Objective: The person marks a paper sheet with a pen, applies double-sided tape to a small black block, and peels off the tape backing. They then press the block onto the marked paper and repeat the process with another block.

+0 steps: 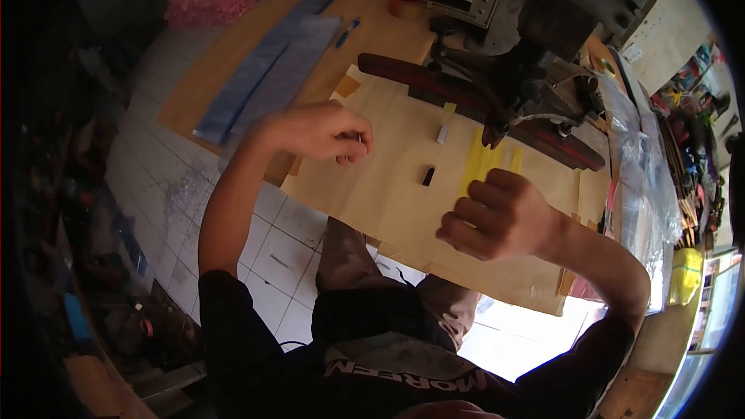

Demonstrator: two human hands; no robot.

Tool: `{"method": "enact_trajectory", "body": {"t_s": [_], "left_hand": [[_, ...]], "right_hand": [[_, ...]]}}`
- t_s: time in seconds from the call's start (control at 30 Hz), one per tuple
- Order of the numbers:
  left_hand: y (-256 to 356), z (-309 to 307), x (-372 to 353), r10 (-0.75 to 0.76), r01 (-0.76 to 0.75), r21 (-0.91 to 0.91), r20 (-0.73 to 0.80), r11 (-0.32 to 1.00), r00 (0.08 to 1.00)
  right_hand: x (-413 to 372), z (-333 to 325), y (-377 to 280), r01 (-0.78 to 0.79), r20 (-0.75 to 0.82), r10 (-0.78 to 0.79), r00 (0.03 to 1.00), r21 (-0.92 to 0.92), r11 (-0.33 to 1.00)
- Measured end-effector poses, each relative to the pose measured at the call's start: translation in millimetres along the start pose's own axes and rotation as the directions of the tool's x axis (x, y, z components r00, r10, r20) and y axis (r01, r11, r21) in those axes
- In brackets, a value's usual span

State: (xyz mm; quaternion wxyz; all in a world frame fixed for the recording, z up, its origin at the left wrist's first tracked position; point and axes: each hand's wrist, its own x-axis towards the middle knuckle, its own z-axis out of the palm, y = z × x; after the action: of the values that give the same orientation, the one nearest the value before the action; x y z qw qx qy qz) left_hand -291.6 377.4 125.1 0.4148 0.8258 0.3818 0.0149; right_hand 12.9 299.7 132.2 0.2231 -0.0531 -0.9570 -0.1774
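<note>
Over the left part of the pale board (372,194), my left hand (330,133) is raised with its fingers curled; what they hold, if anything, is too small to tell. My right hand (497,217) is a loose fist above the board's right front part, its palm side hidden. Between the hands lie a small black piece (428,175) and, farther back, a small whitish piece (443,133). Yellow tape strips (484,157) cross the board beside my right hand. A dark red bar (423,77) of the machine stands over the board's back edge.
Clear plastic-like sheets (283,62) lie on the wooden table (209,85) at the left, near a blue pen (348,32) and a red tape roll (405,0). The dark machine head (551,19) rises behind the board. Plastic wrap (636,147) hangs at the right.
</note>
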Motion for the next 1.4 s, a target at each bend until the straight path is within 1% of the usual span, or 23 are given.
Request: {"method": "enact_trajectory", "body": {"t_s": [0.07, 0.1, 0.13, 0.2, 0.27, 0.3, 0.37, 0.43, 0.47, 0.53, 0.6, 0.67, 0.73, 0.8, 0.9, 1.03, 1.13, 1.17, 1.23, 1.27, 1.33, 1.37, 1.4], "left_hand": [[-25, -15, 19, -0.176, 0.187, 0.049, -0.168, 0.981, 0.97], [-34, -19, 23, -0.164, 0.176, 0.064, -0.161, 0.982, 0.973], [-43, -26, 27, -0.192, 0.21, 0.051, -0.247, 0.976, 0.95], [-70, -38, 34, -0.195, 0.221, 0.041, -0.336, 0.974, 0.921], [-101, -47, 37, -0.125, 0.196, 0.092, -0.499, 0.976, 0.858], [-103, -51, 33, -0.108, 0.181, 0.103, -0.493, 0.978, 0.863], [-100, -44, 24, -0.023, 0.243, 0.311, -0.573, 0.919, 0.819], [-58, -19, 7, -0.012, 0.243, 0.311, -0.593, 0.919, 0.805], [-36, -4, -2, 0.023, 0.18, 0.288, -0.584, 0.941, 0.811], [-9, 30, -18, 0.128, 0.019, 0.272, -0.512, 0.962, 0.849], [5, 59, -30, 0.309, -0.19, 0.324, -0.372, 0.927, 0.875], [12, 86, -42, 0.457, -0.373, 0.308, -0.273, 0.875, 0.846], [12, 107, -50, 0.5, -0.446, 0.246, -0.243, 0.861, 0.831], [9, 121, -57, 0.445, -0.416, 0.16, -0.377, 0.895, 0.812], [7, 128, -58, 0.396, -0.346, 0.194, -0.483, 0.918, 0.781], [14, 129, -47, 0.341, -0.251, 0.232, -0.572, 0.94, 0.746], [16, 136, -41, 0.279, -0.195, 0.201, -0.611, 0.96, 0.741], [18, 139, -37, 0.303, -0.226, 0.201, -0.608, 0.953, 0.734], [27, 143, -30, 0.352, -0.293, 0.198, -0.6, 0.935, 0.718], [32, 146, -26, 0.342, -0.284, 0.194, -0.609, 0.939, 0.716], [39, 155, -18, 0.431, -0.414, 0.176, -0.599, 0.893, 0.675], [44, 162, -14, 0.441, -0.47, 0.13, -0.621, 0.873, 0.648], [51, 171, -10, 0.447, -0.523, 0.086, -0.645, 0.848, 0.62]], "right_hand": [[6, 56, -12, 0.175, -0.015, -0.176, 0.984, -0.041, 0.984], [7, 75, -19, 0.204, -0.006, -0.204, 0.979, -0.03, 0.979], [9, 89, -27, 0.189, -0.001, -0.189, 0.982, -0.051, 0.981], [8, 103, -43, 0.083, -0.106, -0.068, 0.992, 0.148, 0.985], [-2, 92, -55, 0.046, -0.063, -0.036, 0.997, 0.159, 0.986], [-7, 86, -59, 0.016, -0.029, -0.011, 1.0, 0.182, 0.983], [-24, 64, -66, -0.039, -0.037, 0.045, 0.998, 0.153, 0.987], [-44, 36, -63, -0.097, -0.047, 0.103, 0.994, 0.119, 0.988], [-56, 20, -62, -0.209, -0.011, 0.211, 0.977, 0.075, 0.975], [-77, -9, -62, -0.433, 0.013, 0.433, 0.901, 0.001, 0.901], [-106, -32, -56, -0.653, -0.021, 0.653, 0.757, -0.058, 0.755], [-136, -53, -61, -0.886, -0.056, 0.888, 0.456, -0.13, 0.446], [-178, -60, -70, -0.948, -0.172, 0.969, 0.179, -0.293, 0.124], [-230, -57, -81, -0.923, -0.293, 0.954, 0.059, -0.379, -0.059], [-271, -59, -86, -0.919, -0.244, 0.961, -0.131, -0.333, -0.21], [-284, -61, -69, -0.929, -0.138, 0.963, -0.233, -0.26, -0.262], [-282, -60, -51, -0.9, -0.105, 0.975, -0.195, -0.376, -0.22], [-283, -59, -44, -0.903, -0.107, 0.976, -0.188, -0.371, -0.215], [-286, -55, -32, -0.84, -0.077, 0.952, -0.297, -0.454, -0.298], [-286, -57, -31, -0.844, -0.069, 0.956, -0.287, -0.455, -0.286], [-284, -64, -32, -0.879, -0.156, 0.954, -0.256, -0.372, -0.297], [-280, -66, -30, -0.832, -0.195, 0.929, -0.314, -0.414, -0.368], [-287, -66, -35, -0.853, -0.267, 0.929, -0.257, -0.389, -0.348]]}}
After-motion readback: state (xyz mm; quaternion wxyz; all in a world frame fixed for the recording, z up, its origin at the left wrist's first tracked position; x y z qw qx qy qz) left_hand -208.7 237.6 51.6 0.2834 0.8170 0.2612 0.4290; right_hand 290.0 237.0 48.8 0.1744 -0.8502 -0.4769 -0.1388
